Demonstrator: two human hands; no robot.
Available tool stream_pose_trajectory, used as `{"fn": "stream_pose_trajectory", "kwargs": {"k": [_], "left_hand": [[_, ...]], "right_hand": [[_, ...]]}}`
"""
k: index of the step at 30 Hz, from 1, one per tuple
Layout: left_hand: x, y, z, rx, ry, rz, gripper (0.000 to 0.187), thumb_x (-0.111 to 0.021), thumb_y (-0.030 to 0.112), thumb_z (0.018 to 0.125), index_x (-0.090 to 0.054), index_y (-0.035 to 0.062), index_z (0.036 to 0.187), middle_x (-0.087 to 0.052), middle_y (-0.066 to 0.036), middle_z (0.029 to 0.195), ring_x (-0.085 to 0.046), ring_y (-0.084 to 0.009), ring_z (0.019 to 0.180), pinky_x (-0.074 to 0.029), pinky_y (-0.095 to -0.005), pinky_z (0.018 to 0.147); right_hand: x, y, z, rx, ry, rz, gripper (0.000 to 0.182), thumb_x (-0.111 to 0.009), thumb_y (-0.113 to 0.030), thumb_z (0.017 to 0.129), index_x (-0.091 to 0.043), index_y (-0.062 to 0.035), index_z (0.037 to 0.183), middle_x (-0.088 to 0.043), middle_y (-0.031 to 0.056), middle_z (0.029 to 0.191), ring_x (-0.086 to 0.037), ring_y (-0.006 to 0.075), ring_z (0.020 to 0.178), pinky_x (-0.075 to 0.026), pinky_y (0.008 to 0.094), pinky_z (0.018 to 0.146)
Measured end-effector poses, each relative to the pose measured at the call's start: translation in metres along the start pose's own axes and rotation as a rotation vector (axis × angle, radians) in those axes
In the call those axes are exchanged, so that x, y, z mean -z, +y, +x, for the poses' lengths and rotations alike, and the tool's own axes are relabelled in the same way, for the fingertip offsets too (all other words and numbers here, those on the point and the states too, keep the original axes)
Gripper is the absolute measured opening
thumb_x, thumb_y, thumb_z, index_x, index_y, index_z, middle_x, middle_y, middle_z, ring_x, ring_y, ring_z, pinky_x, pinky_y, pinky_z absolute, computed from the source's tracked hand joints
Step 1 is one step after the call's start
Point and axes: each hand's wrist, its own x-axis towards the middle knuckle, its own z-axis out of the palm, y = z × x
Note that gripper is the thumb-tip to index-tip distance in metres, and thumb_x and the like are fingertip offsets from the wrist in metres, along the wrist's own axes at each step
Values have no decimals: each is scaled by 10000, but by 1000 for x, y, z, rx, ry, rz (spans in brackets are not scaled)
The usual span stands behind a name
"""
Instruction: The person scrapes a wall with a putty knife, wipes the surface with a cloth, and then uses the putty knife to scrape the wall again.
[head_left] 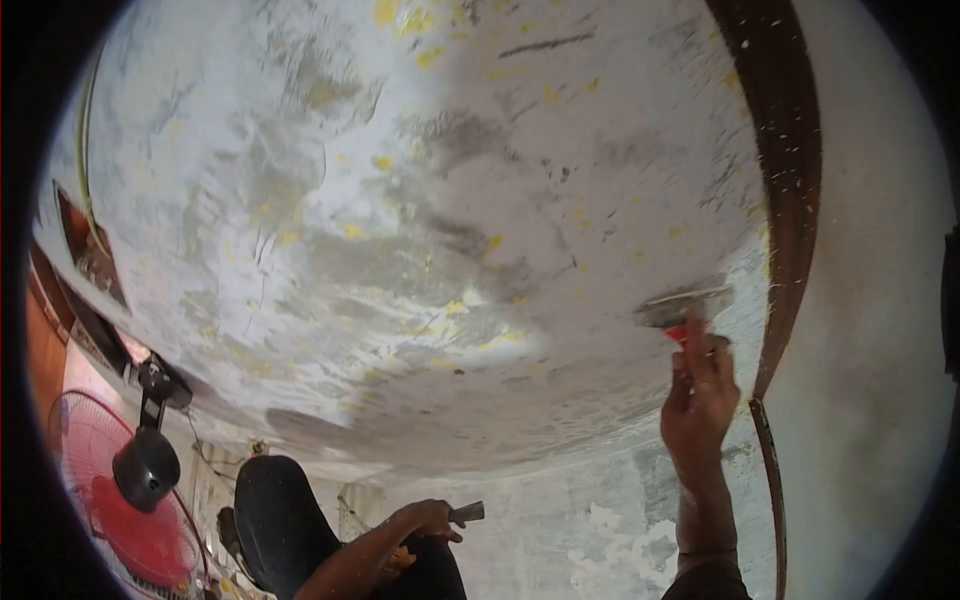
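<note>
My right hand (pixel 700 395) is raised on the right, its fingers closed round the red handle of a putty knife (pixel 683 308). The wide blade lies against the patchy white and grey plastered surface (pixel 560 230), with a pale line of filler along its edge. Lower down, my left hand (pixel 432 518) is near my dark-clothed leg, closed on a small flat scraper (pixel 467 513) whose end sticks out to the right. Yellow specks and grey stains mark the plaster.
A dark brown beam (pixel 790 150) curves down the right side, beside a plain pale wall (pixel 875 280). At the lower left are a red fan (pixel 130 520) and its black motor housing (pixel 147 470). Another patchy wall (pixel 560 520) stands at the bottom.
</note>
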Motion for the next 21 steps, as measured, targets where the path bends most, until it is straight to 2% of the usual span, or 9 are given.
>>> {"fn": "stream_pose_trajectory", "kwargs": {"k": [3, 5, 7, 9, 11, 13, 15, 16, 21], "left_hand": [[11, -16, -21, -30, -14, -95, 558, -776, 478, 738, -656, 219, 1218, -736, 4, 827, -661, -136, 749, -521, -310, 642], [16, -31, -15, -22, -9, -61, 568, -767, 488, 744, -655, 197, 1219, -738, 12, 830, -662, -124, 786, -522, -306, 653], [24, -26, -27, -63, 83, -54, 575, -763, 493, 746, -654, 183, 1219, -738, 8, 831, -661, -119, 802, -518, -299, 660], [33, -6, -48, -39, 117, -42, 585, -768, 489, 743, -650, 175, 1222, -734, 8, 815, -653, -111, 782, -509, -294, 654], [40, 2, -50, -72, 156, -127, 539, -737, 474, 777, -642, 206, 1235, -732, -30, 803, -683, -163, 843, -515, -329, 784], [40, 3, -46, -108, 157, -84, 551, -745, 474, 773, -639, 198, 1239, -730, -42, 798, -691, -163, 805, -518, -325, 768], [43, 6, -51, -77, 139, -145, 562, -749, 484, 770, -639, 196, 1240, -728, -57, 799, -691, -164, 764, -520, -323, 744], [43, 0, -51, -98, 148, -127, 568, -749, 493, 767, -640, 197, 1239, -724, -59, 789, -685, -160, 751, -516, -318, 728], [42, -1, -46, -146, 155, -164, 584, -756, 527, 756, -646, 199, 1227, -680, -48, 697, -660, -158, 697, -491, -330, 671]], "right_hand": [[-18, 8, -18, -112, -52, -24, 468, -528, -25, 920, -469, 9, 1383, -582, 205, 982, -622, 304, 869, -512, 364, 745], [-28, 16, -25, -35, 51, -6, 543, -578, 73, 832, -519, -45, 1358, -576, 204, 988, -640, 310, 809, -527, 359, 635], [-28, 21, -24, -35, 88, -28, 529, -587, 60, 831, -531, -50, 1345, -586, 191, 953, -639, 310, 776, -527, 358, 614], [-23, 24, -22, -41, 30, -67, 542, -619, 38, 815, -538, -66, 1341, -592, 161, 892, -634, 292, 720, -532, 362, 604], [-19, 10, 1, 14, 62, -67, 558, -640, 25, 802, -542, -79, 1341, -591, 149, 869, -627, 284, 686, -534, 363, 595], [-1, 4, 10, 70, 76, -70, 574, -661, 12, 788, -546, -92, 1341, -591, 137, 846, -620, 276, 652, -536, 364, 586], [13, 1, 13, 70, -74, -180, 611, -690, 11, 756, -552, -107, 1339, -588, 136, 843, -613, 267, 626, -540, 349, 579], [16, 4, 7, 21, -99, -143, 618, -645, 88, 754, -553, -90, 1339, -535, 129, 775, -555, 268, 585, -496, 340, 540], [6, -2, 10, 43, -14, -123, 643, -674, 67, 749, -547, -119, 1352, -547, 132, 778, -575, 259, 589, -506, 352, 532]]}}
